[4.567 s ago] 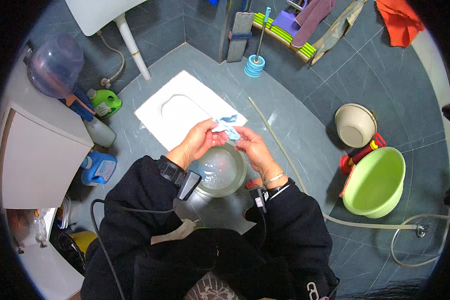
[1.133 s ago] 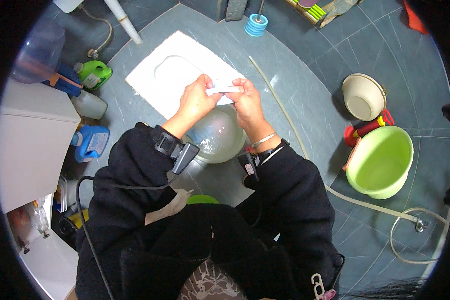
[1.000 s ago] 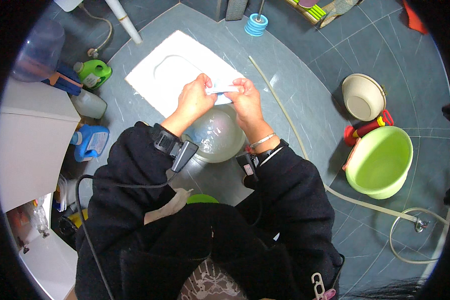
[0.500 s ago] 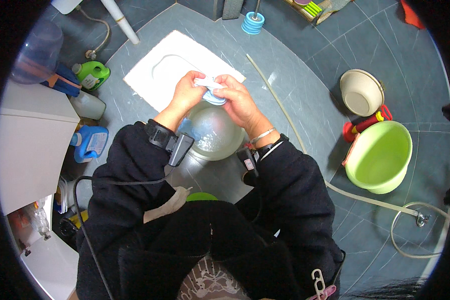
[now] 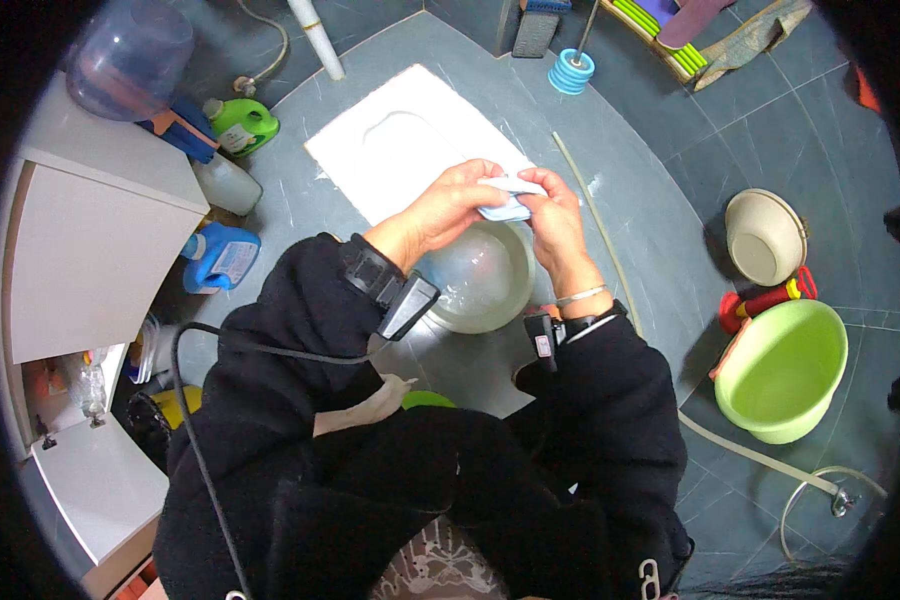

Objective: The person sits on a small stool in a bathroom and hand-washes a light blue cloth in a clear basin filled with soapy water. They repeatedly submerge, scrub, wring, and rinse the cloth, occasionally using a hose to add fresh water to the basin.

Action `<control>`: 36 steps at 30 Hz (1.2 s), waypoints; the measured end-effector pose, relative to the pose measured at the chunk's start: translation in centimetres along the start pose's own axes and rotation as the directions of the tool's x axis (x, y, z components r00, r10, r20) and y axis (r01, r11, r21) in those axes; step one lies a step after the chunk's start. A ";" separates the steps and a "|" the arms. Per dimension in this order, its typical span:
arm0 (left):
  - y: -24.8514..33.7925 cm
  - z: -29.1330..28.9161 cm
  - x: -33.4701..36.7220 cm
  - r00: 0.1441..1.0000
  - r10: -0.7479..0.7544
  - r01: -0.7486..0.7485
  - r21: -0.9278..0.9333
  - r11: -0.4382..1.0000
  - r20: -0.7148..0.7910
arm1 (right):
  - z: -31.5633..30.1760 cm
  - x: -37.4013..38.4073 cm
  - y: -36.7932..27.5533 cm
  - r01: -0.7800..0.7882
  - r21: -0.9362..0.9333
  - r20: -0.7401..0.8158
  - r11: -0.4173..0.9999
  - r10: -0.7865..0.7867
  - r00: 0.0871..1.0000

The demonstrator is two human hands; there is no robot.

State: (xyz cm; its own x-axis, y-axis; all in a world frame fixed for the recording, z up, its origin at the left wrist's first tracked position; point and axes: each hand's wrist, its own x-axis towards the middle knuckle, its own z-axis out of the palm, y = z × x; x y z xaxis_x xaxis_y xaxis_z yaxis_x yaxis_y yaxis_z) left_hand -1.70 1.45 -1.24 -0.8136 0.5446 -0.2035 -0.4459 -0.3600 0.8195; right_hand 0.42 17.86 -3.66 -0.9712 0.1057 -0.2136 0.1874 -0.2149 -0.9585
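Observation:
A small light blue cloth (image 5: 508, 206) is stretched between my two hands above the far rim of a pale round basin (image 5: 521, 300). My left hand (image 5: 442, 210) grips its left side, with the thumb lying along the fabric. At the cloth's right end, my right hand (image 5: 560, 235) pinches it between thumb and fingers. Cloudy water with some bubbles fills the basin below. Something bluish shows faintly at the basin's left side, partly hidden by my left wrist.
Beyond the basin lies a white squat pan (image 5: 370, 165). Green (image 5: 245, 127) and blue (image 5: 225, 257) bottles stand at left beside a white cabinet (image 5: 100, 260). A hose (image 5: 600, 225) runs along the right. Farther right are a beige bucket (image 5: 765, 240) and a green tub (image 5: 782, 370).
The whole scene has shifted right and slightly down in view. My hands have spread a little apart, and the bunched cloth is now drawn out flatter between them.

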 end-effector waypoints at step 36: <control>0.7 -0.3 -0.8 0.991 -0.024 0.029 -0.038 0.999 0.135 | 0.3 -1.8 -3.2 0.075 0.278 0.098 0.958 -0.106 0.990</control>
State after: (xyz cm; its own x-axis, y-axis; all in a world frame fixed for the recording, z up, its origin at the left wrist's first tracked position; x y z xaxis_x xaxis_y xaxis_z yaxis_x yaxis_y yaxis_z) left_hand -1.49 0.55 -0.68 -0.7449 0.6504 -0.1488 -0.4833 -0.3723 0.7923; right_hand 1.55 18.06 -0.16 -0.9953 0.0323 -0.0913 0.0657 -0.4675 -0.8816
